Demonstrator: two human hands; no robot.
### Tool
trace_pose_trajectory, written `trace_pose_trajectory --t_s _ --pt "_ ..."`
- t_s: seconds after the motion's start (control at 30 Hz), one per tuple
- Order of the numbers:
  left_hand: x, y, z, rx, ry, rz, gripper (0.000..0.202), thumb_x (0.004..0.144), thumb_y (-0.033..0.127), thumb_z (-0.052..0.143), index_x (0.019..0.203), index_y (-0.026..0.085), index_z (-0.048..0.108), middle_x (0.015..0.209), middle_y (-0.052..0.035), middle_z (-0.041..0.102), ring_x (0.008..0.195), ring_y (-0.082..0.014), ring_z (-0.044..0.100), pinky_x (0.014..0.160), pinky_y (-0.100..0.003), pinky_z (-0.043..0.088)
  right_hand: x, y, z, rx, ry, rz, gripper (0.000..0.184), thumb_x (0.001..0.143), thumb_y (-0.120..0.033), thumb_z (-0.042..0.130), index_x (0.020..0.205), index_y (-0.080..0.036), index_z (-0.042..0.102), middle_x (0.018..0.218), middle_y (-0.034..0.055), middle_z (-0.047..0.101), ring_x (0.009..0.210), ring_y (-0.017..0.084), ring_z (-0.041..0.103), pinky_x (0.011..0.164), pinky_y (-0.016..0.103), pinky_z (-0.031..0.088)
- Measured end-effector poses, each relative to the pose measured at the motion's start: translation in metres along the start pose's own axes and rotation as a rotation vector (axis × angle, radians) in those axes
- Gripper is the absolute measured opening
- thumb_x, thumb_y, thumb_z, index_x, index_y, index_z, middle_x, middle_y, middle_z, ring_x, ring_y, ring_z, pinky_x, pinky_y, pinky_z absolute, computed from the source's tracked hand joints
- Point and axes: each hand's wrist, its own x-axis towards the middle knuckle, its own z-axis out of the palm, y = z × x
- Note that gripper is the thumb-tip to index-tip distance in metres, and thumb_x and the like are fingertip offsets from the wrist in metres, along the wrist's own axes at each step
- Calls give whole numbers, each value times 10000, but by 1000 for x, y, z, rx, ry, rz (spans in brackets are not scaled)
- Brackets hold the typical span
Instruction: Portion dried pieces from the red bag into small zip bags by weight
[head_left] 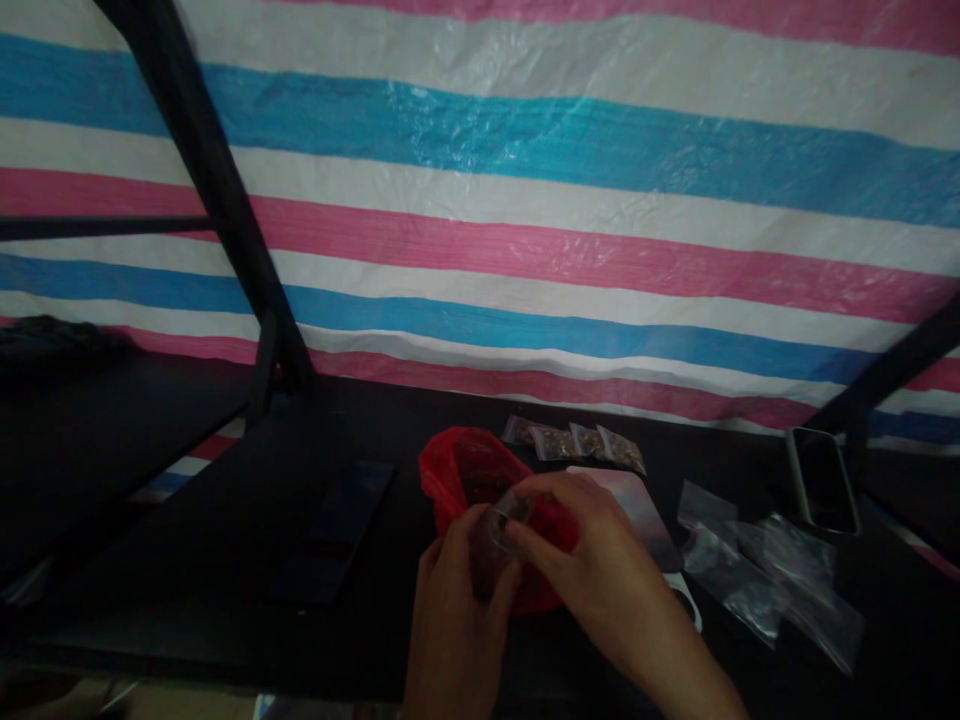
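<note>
While my head camera looks down at the dark bench [225, 540], my left hand [457, 600] and right hand [592, 560] meet just in front of a crumpled red plastic bag [457, 470] that sits open on the bench. Between them I hold a small clear plastic pouch [504, 522]: my left fingers [501, 590] curl closed around its lower part, and my right fingers [525, 540] pinch its top edge. What is inside the pouch is too blurred to tell.

Behind the red bag, near the striped pink, blue and white tarpaulin [525, 200], a row of small filled clear packets [574, 442] lies on the bench. A flat pale pink card [637, 505] lies just right of my right hand. Further right is a loose pile of empty clear plastic sachets [765, 580], and beyond it a dark smartphone [825, 480] lies flat. A black metal frame bar [217, 200] slants up on the left.
</note>
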Motion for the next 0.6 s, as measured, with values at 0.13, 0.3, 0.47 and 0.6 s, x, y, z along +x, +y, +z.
trace_pose_trajectory --t_s 0.13,0.3,0.47,0.6 --pt "3 2 3 -2 -47 33 421 891 429 661 1275 264 703 1306 -130 740 1243 -354 659 1059 -565 512 -8 -8 0 -113 36 -53 323 835 -88 810 1081 -292 764 1180 15 777 1146 269 692 1087 460 460" --pt "3 -5 3 -44 -28 -7 464 885 445 656 1305 249 660 1364 -145 694 1281 -359 628 1087 -588 481 -9 -13 -1 -81 31 -46 375 821 -58 806 1087 -318 756 1166 -19 768 1092 226 710 981 364 515" --pt "-3 -10 -1 -138 10 -59 524 856 485 694 1319 251 613 1350 -135 679 1264 -345 638 1105 -578 471 4 -13 0 -5 114 -64 283 846 -92 787 1044 -292 759 1091 -23 773 1019 196 720 917 305 525" --pt "0 -6 -10 -65 188 -30 515 829 565 707 1222 237 651 1258 -131 682 1193 -354 639 1082 -599 483 22 3 14 -168 143 5 181 868 -99 775 975 -242 753 1058 23 774 1012 234 713 942 354 510"
